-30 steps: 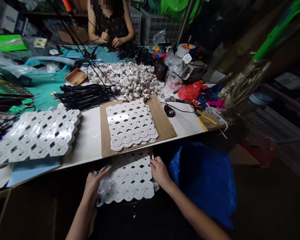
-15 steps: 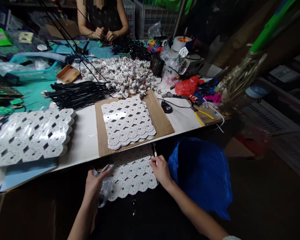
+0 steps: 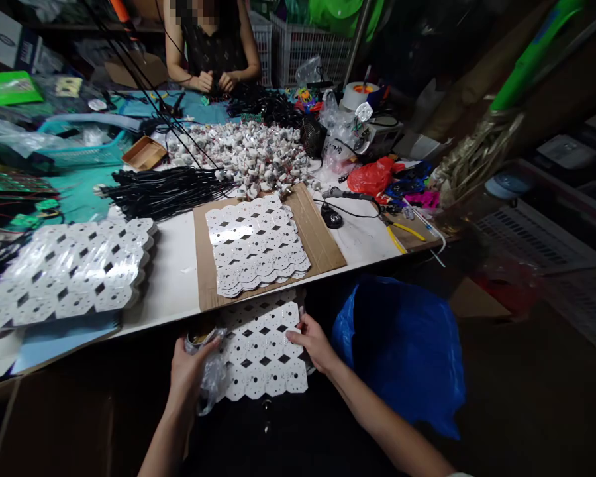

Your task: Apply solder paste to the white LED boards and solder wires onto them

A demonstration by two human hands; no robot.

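Observation:
Below the table edge is a white perforated circuit-board panel (image 3: pixel 265 361) with scalloped edges and rows of dark diamond and round holes. My right hand (image 3: pixel 316 346) pinches it at its right edge, thumb on top. On the other side, my left hand (image 3: pixel 191 361) is closed around a crumpled clear plastic bag (image 3: pixel 212 379) against the panel's left edge. Something round with a golden inside shows at the bag's top; its kind I cannot make out. A stack of similar panels (image 3: pixel 253 248) lies above on a cardboard sheet (image 3: pixel 322 242).
Another panel stack (image 3: pixel 74 268) lies at left. Beyond are black cables (image 3: pixel 163 192), a heap of small white parts (image 3: pixel 248 149) and yellow-handled pliers (image 3: pixel 396 238). A blue bag (image 3: pixel 402 351) stands open at right. Across the table sits a person (image 3: pixel 216 53), hands together.
My right hand has gone from holding a slim stick-like thing by the panel to gripping the panel's right edge. The panel has shifted slightly left and downward. My left hand stays about put.

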